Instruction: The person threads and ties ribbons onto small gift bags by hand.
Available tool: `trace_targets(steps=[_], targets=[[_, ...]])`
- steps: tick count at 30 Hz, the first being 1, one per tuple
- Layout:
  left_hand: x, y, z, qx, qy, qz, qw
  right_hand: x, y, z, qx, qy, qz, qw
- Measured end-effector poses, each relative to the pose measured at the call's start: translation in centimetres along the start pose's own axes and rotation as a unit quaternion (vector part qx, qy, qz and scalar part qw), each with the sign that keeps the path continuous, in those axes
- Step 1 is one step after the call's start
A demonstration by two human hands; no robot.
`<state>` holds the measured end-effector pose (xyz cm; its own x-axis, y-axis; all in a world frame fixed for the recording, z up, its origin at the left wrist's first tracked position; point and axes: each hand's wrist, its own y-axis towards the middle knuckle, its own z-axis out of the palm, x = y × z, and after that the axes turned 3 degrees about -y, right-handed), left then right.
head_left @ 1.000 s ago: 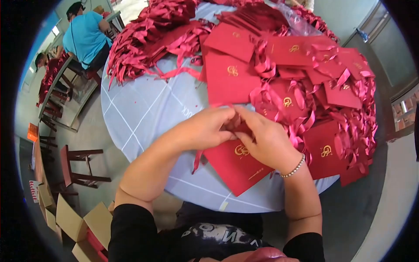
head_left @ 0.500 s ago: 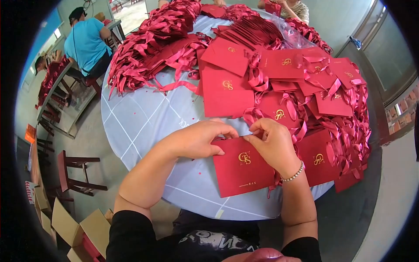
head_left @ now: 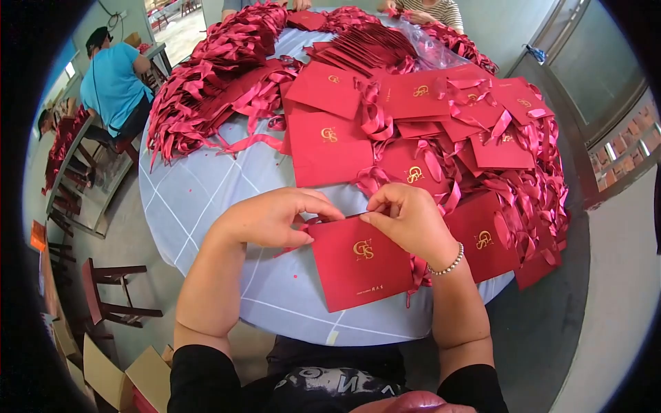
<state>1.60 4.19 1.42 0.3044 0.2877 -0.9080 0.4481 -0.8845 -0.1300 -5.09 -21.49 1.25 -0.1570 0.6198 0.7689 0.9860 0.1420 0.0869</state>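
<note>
A flat red gift bag (head_left: 361,265) with a gold emblem lies on the table edge in front of me. My right hand (head_left: 406,224), with a beaded bracelet at the wrist, pinches its top edge between thumb and fingers. At the upper left corner, my left hand (head_left: 272,217) curls its fingers behind the top edge, its thumb beside the corner. A short red ribbon (head_left: 288,250) sticks out under that thumb. What the left fingertips grip is partly hidden. More ribbon hangs by the bag's right side, below my right wrist.
Red bags (head_left: 327,162) with ribbons lie heaped beyond and to the right on the round table (head_left: 206,199). A tall ribboned pile (head_left: 213,76) stands at the back left. Other people sit across and at left. A wooden stool (head_left: 120,292) and open cartons (head_left: 110,368) are at left.
The view has shifted, moving the scene leftward. My left thumb has slid off the bag's front to its corner, and a ribbon end now shows beside it. The right hand keeps its pinch.
</note>
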Motion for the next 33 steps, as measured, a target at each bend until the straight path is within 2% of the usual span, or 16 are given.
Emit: trace_targets(steps=[6, 9, 12, 15, 19, 22, 25, 28, 31, 33], targets=[[-0.3, -0.1, -0.2, -0.006, 0.017, 0.024, 1.000, -0.2, 0.0, 0.3, 0.045, -0.001, -0.020, 0.999], [1.1, 0.2, -0.4, -0.026, 0.067, -0.024, 0.997, -0.3, -0.1, 0.3, 0.064, 0.021, -0.020, 0.998], [3.2, 1.0, 0.5, -0.150, 0.284, 0.044, 0.946, -0.2, 0.0, 0.6, 0.073, 0.014, -0.025, 0.997], [2.7, 1.4, 1.4, -0.240, 0.202, 0.069, 0.947, -0.3, -0.2, 1.1, 0.045, -0.032, -0.018, 0.998], [-0.2, 0.8, 1.8, -0.086, 0.086, 0.059, 0.991, -0.1, -0.1, 1.0, 0.013, -0.036, -0.016, 0.999], [0.4, 0.7, 1.5, -0.042, 0.148, 0.058, 0.986, 0.0, -0.1, 0.7, 0.019, -0.037, -0.008, 0.999], [1.6, 0.4, 0.7, 0.001, 0.174, 0.099, 0.980, -0.4, -0.1, 0.9, 0.024, -0.024, -0.028, 0.999], [2.0, -0.1, -0.1, 0.030, 0.168, 0.084, 0.982, -0.7, -0.1, 0.8, 0.035, -0.012, -0.044, 0.998], [1.6, -0.1, -0.2, 0.062, 0.126, 0.035, 0.989, 0.1, -0.2, 0.5, 0.065, -0.011, 0.003, 0.998], [1.8, 0.1, 0.3, 0.045, 0.119, 0.023, 0.992, -0.3, -0.2, 0.6, 0.062, -0.026, -0.018, 0.998]])
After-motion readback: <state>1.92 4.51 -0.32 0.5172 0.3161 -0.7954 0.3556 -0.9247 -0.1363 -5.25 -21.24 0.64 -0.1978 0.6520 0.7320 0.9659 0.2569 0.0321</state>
